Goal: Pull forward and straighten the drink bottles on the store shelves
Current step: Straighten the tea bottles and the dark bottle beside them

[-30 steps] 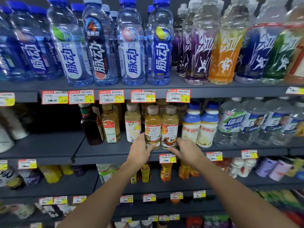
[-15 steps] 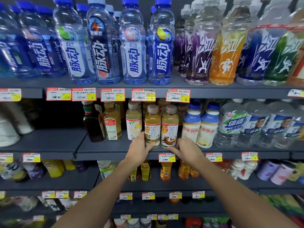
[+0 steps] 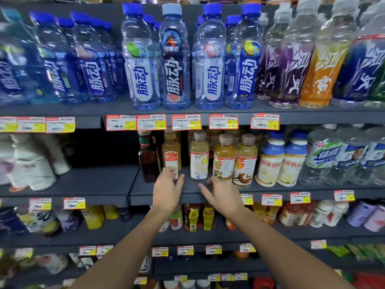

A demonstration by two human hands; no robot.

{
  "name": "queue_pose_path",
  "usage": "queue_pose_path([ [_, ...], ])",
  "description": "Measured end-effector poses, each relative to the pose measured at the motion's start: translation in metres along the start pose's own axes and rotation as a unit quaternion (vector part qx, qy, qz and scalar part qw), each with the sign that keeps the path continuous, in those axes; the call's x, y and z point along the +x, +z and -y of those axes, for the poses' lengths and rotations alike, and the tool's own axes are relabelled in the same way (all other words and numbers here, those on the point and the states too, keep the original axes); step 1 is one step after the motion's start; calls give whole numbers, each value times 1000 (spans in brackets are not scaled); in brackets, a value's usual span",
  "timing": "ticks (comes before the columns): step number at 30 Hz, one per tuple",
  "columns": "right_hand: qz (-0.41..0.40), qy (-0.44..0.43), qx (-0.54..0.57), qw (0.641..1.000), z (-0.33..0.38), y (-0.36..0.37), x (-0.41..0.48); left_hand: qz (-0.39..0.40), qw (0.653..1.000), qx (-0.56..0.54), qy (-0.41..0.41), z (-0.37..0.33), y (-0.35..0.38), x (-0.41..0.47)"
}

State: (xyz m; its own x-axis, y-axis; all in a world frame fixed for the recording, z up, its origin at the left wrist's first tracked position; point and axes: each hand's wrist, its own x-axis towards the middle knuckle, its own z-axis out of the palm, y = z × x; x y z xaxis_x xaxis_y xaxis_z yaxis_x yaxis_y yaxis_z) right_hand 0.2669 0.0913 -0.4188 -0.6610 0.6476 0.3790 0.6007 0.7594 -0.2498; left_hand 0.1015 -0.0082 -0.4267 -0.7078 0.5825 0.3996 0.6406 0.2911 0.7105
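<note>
On the grey metal middle shelf [image 3: 133, 184], leftmost in the row, a dark brown bottle [image 3: 148, 161], slim and glossy. Next, a clear plastic amber bottle [image 3: 171, 150] with red label, set back from the edge. Below it the left hand [image 3: 166, 190], forearm stretched upward, fingers [image 3: 171, 171] spread loose at its foot, gripping nothing; contact lost in blur. Then a pale round-shouldered bottle [image 3: 199, 159]. Right hand [image 3: 223, 195] back upward, fingers [image 3: 205, 187] splayed leftward, holding nothing, before two brown-capped tea bottles [image 3: 245, 163] at the shelf front
</note>
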Motion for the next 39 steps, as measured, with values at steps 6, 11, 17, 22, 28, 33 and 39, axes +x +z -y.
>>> queue_pose_path([
  [6, -35, 146, 22, 988, 42, 17, 9, -19, 997, -5, -73, 8, -6, 6],
  [11, -49, 212, 37, 975, 58, 23, 28, -3, 992, 37, -117, -3, -1, 11],
  [17, -50, 262, 34, 963, 63, 34, 47, 16, 988, 66, -138, -5, 2, 22],
  [22, -59, 276, 37, 958, 60, 41, 51, 21, 987, 37, -153, -4, 7, 28],
  [28, -58, 265, 40, 962, 61, 42, 49, 6, 986, 38, -164, -7, 10, 29],
  [33, -35, 252, 34, 967, 60, 36, 44, 26, 989, 37, -139, -4, 4, 28],
  [39, 35, 200, 70, 977, 41, 25, 31, 101, 990, 39, -90, 15, -19, 24],
])
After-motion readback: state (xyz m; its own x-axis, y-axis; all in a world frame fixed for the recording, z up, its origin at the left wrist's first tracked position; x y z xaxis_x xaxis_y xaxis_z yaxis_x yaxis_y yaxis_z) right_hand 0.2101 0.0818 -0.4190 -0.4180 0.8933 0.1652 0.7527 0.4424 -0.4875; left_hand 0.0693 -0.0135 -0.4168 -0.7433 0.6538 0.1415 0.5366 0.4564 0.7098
